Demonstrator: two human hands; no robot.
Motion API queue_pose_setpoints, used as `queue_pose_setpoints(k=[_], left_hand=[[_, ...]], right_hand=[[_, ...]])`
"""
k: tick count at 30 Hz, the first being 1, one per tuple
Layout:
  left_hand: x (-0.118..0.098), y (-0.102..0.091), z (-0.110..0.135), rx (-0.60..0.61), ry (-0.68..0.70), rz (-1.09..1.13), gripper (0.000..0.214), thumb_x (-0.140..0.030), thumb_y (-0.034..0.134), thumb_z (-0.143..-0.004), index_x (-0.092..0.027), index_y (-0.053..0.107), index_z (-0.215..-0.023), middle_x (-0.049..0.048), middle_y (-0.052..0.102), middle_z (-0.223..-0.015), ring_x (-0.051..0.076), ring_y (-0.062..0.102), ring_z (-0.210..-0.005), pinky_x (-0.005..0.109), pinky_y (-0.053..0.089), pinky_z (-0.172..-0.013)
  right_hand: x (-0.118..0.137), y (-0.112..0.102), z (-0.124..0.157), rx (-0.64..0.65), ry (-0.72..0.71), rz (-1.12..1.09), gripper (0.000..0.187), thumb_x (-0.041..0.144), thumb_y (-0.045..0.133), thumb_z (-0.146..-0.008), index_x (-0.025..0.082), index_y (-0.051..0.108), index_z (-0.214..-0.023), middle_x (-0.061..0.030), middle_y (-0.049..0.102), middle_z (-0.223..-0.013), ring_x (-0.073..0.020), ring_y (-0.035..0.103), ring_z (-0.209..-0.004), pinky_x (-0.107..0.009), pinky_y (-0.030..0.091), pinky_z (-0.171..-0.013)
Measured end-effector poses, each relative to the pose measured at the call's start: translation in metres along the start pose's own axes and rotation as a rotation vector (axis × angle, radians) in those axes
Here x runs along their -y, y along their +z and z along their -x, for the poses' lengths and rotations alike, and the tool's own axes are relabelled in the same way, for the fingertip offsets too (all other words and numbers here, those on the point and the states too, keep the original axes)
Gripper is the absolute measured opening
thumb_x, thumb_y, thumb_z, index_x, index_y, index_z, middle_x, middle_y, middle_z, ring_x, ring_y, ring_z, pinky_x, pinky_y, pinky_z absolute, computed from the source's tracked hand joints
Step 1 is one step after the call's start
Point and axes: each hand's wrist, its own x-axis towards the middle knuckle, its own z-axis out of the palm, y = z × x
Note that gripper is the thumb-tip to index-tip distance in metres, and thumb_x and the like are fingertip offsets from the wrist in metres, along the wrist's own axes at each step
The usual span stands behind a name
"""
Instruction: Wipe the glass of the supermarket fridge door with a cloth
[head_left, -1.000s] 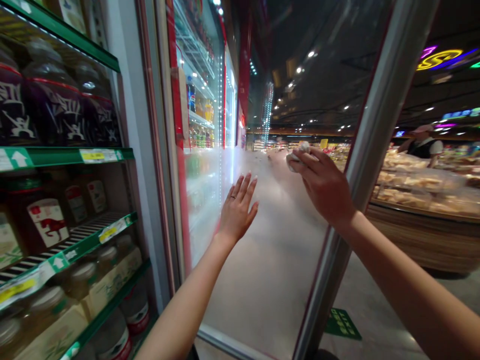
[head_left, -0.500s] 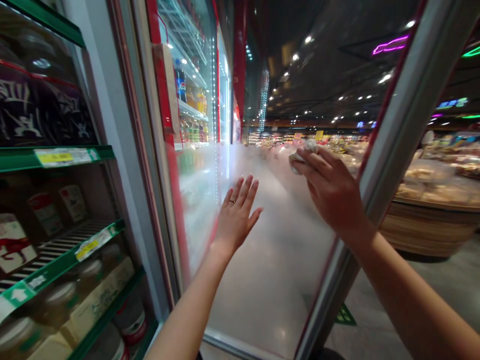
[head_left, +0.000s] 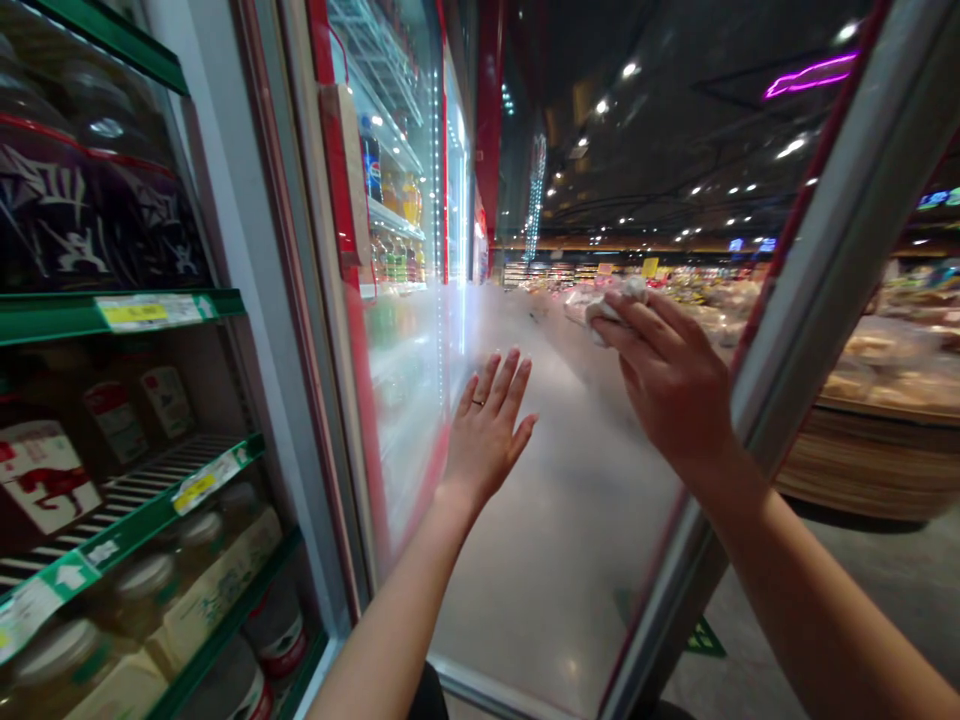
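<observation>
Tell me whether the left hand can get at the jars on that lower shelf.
Probably yes: the left hand rests on the fogged glass door, which looks swung aside, so the way looks free; only pale cartons stand before the jars.

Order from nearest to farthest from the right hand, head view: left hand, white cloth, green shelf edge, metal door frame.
From the right hand:
1. White cloth, held in its fingers.
2. Metal door frame, to its right.
3. Left hand, to its left.
4. Green shelf edge, far left.

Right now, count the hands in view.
2: the left hand, open before the fogged glass door, and the right hand, pinching a crumpled white cloth.
</observation>
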Motion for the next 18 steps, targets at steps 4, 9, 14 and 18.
queue_pose_setpoints(k=[4,9,14,18], left_hand=[[0.001,-0.003,0.002,-0.006,0.023,-0.033,0.090,-0.036,0.048,-0.113,-0.028,-0.017,-0.174,0.0072,0.023,-0.184,0.025,0.020,-0.172,0.048,0.029,-0.138],[0.001,-0.007,0.009,-0.024,0.014,-0.068,0.092,-0.035,0.052,-0.112,-0.029,-0.014,-0.175,0.0049,0.026,-0.183,0.024,0.024,-0.171,0.046,0.028,-0.139],[0.014,-0.001,0.019,-0.062,0.017,-0.084,0.089,-0.035,0.051,-0.112,-0.030,-0.011,-0.175,0.0045,0.032,-0.181,0.025,0.031,-0.168,0.047,0.032,-0.137],[0.024,0.006,0.033,-0.086,-0.004,-0.101,0.087,-0.035,0.051,-0.112,-0.031,-0.008,-0.176,0.0052,0.034,-0.180,0.027,0.032,-0.168,0.049,0.037,-0.135]], right_hand=[[0.001,0.009,-0.014,-0.060,0.056,-0.058,0.061,0.012,0.052,-0.106,0.041,0.057,-0.159,-0.0032,0.069,-0.153,-0.0354,0.060,-0.148,-0.063,0.054,-0.125],[0.017,0.018,-0.020,0.021,-0.105,-0.102,0.061,0.006,0.056,-0.103,0.031,0.060,-0.158,-0.0076,0.071,-0.151,-0.0346,0.059,-0.149,-0.058,0.054,-0.126],[0.010,0.010,-0.011,0.024,-0.134,-0.028,0.058,0.007,0.056,-0.103,0.032,0.061,-0.156,-0.0065,0.072,-0.150,-0.0339,0.062,-0.146,-0.060,0.058,-0.121],[0.009,0.016,-0.020,-0.060,-0.096,-0.017,0.062,0.009,0.055,-0.104,0.038,0.056,-0.160,-0.0041,0.072,-0.150,-0.0339,0.063,-0.145,-0.061,0.057,-0.123]])
